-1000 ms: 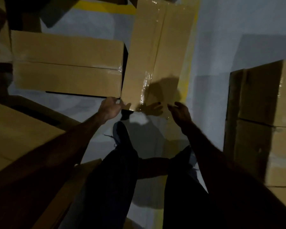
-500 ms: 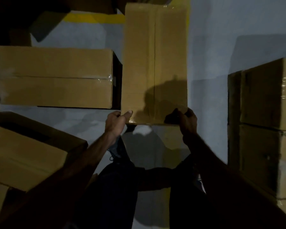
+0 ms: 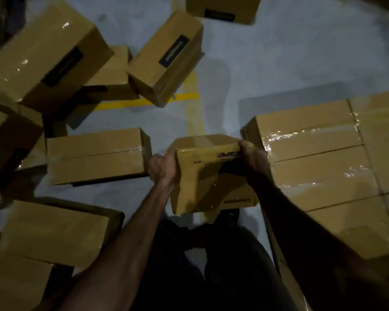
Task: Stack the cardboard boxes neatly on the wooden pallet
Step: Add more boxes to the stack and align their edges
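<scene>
I hold a taped cardboard box (image 3: 209, 176) in front of my legs, tipped with one end facing up. My left hand (image 3: 163, 168) grips its left upper corner and my right hand (image 3: 252, 158) grips its right upper corner. To the right stands a neat stack of cardboard boxes (image 3: 323, 158), side by side with shiny tape on top; the held box hangs just left of that stack. The wooden pallet is hidden from view.
Several loose boxes lie scattered on the grey floor: one flat box (image 3: 97, 157) just left of my hands, a tilted box (image 3: 166, 57) further off, a big box (image 3: 47, 57) at top left, another (image 3: 54, 230) at lower left. A yellow floor line (image 3: 144, 102) runs between them.
Both hands have taken hold of the box's near end and lifted it off the floor towards me. The view has tilted up, showing more scattered boxes.
</scene>
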Demonstrator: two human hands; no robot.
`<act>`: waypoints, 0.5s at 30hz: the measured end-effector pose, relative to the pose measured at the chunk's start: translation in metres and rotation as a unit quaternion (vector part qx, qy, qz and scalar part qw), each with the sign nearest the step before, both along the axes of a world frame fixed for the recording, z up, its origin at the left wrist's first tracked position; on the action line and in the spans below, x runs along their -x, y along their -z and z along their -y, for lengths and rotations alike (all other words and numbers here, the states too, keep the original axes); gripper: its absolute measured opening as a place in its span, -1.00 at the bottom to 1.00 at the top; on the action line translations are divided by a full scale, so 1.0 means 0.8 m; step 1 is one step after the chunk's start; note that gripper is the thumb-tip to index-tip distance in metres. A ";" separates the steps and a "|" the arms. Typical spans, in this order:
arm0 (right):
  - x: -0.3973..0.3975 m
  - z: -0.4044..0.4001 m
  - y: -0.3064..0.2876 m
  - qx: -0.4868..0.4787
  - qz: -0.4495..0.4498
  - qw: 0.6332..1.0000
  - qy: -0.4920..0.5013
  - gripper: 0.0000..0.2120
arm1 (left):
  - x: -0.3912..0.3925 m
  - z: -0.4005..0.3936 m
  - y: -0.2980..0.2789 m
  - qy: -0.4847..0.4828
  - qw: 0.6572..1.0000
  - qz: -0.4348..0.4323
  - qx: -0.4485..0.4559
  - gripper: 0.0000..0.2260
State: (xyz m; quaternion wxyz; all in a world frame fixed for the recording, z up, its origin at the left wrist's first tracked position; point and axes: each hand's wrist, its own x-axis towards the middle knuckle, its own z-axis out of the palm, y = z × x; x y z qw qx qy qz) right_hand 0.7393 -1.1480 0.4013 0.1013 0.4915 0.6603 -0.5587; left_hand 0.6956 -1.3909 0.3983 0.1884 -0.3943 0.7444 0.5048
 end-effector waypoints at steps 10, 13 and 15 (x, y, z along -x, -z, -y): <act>-0.126 -0.041 -0.197 -0.129 -0.055 0.960 0.243 -0.51 | -0.014 -0.095 -0.197 0.208 0.969 -0.128 0.030 -0.55; -0.164 -0.050 -0.235 -0.160 -0.081 0.918 0.353 -0.50 | -0.019 -0.135 -0.241 0.270 0.947 -0.172 0.010 -0.57; -0.189 -0.049 -0.251 -0.176 -0.107 0.891 0.404 -0.56 | -0.025 -0.154 -0.265 0.303 0.932 -0.197 -0.006 -0.57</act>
